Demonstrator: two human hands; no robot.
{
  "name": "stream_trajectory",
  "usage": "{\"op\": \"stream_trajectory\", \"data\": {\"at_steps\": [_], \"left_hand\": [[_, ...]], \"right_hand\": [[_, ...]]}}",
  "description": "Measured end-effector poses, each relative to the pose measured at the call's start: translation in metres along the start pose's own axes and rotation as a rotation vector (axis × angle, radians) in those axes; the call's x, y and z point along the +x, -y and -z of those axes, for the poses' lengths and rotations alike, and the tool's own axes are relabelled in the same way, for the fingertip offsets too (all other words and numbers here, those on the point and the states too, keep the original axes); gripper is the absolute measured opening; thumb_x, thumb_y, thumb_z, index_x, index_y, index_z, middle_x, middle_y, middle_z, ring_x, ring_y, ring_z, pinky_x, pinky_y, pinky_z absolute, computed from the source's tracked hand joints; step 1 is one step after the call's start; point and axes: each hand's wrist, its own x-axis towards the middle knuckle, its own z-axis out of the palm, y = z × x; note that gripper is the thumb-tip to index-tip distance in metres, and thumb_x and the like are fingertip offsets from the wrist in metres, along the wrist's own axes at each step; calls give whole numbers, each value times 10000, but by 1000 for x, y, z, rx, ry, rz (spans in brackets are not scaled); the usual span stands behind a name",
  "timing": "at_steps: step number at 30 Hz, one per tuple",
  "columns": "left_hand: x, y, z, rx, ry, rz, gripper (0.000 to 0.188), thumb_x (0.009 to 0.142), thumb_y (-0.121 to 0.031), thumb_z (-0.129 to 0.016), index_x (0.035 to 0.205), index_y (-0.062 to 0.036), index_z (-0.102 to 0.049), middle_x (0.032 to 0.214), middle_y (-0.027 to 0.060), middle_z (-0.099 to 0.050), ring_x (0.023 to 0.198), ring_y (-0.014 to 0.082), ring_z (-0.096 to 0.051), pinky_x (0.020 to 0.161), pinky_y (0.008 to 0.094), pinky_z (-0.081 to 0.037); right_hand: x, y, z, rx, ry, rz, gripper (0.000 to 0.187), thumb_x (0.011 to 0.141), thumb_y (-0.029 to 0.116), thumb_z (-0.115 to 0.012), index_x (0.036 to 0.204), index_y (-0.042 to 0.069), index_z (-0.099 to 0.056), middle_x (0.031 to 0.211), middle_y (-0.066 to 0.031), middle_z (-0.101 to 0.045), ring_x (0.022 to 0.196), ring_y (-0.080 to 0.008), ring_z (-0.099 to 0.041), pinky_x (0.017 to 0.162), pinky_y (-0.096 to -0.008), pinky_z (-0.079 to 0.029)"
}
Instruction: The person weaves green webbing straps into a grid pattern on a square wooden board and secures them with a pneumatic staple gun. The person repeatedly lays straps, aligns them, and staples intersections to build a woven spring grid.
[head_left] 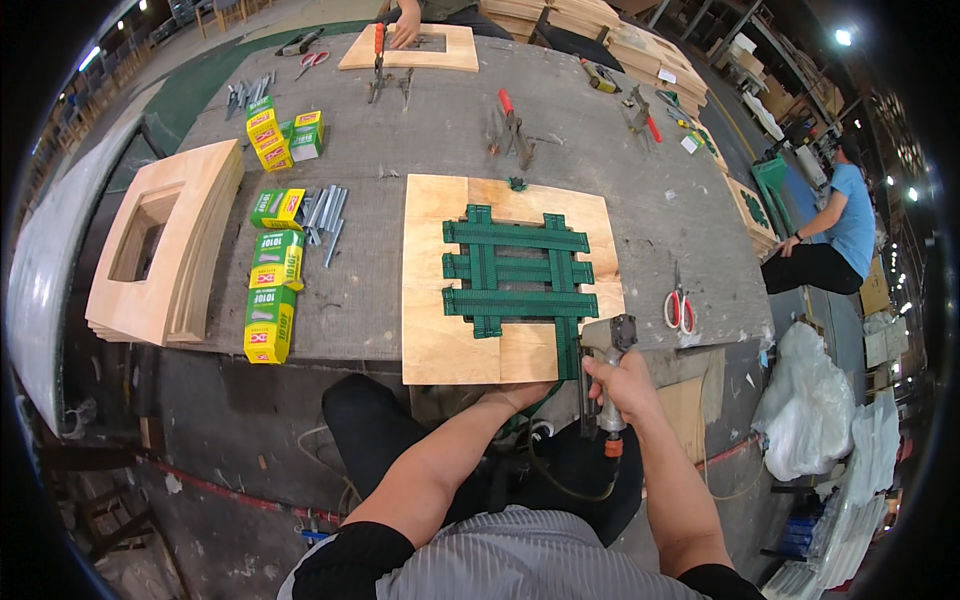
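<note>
The right hand [622,388] is closed around the handle of a staple gun [605,342], held at the lower right corner of a pale wooden board [430,345] in the centre of the frame. The left hand [518,396] is placed at the board's lower edge, with its fingers mostly hidden beneath; whether anything is pinched there cannot be told. Across the board's middle opening, a lattice of green straps [515,238] is laid, three running sideways and two crossing them. The right-hand crossing strap [567,345] is extended to the lower edge, while its neighbour is ended higher up.

By these signs, the fixing of that long strap appears to be in hand, with most of the lattice already set in place. For the next move, the strap would need to be kept taut and flat, and the gun's nose brought squarely onto it (whether the two are touching is not made clear from this angle). Care would be called for with the left hand so near. Later trimming could be done with the red-handled scissors [680,312], right of the board; loose staple strips [325,212] are gathered at left.
</note>
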Motion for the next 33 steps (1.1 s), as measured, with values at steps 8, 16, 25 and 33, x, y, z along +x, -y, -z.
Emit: {"op": "stream_trajectory", "data": {"at_steps": [8, 16, 25, 33], "left_hand": [[-3, 5, -8, 27, 69, -39, 362, 1015, -420, -490, 1226, -157, -620, 1236, 98, -653, 1158, 306, -623, 979, 469, -501], [-1, -2, 3, -54, -108, -117, 253, 950, -344, -607, 1016, -113, -687, 990, 117, -697, 938, 347, -673, 822, 495, -527], [-4, -2, 3, 94, -61, -123, 251, 944, -330, -613, 983, -99, -703, 956, 140, -703, 899, 381, -678, 798, 513, -523], [-26, -55, 13, -215, 58, 261, 442, 1041, -437, -529, 967, -40, -709, 933, 229, -720, 898, 453, -687, 791, 556, -530]], "right_hand": [[-3, 0, -9, 30, -41, -8, 110, 942, 76, -708, 969, 10, -625, 752, -28, -615, 477, -115, -526, 420, -298, -421], [-5, -2, -18, 18, -14, 6, 138, 949, 83, -707, 1019, 10, -613, 796, -36, -625, 491, -117, -533, 427, -295, -427], [-10, 3, -29, 45, 52, 27, 226, 938, 76, -712, 1116, 9, -590, 851, -43, -642, 505, -111, -565, 430, -285, -445], [-20, -19, 13, 218, -64, 59, 234, 932, 142, -741, 1079, 10, -615, 861, -69, -666, 539, -151, -625, 442, -275, -475]]}}
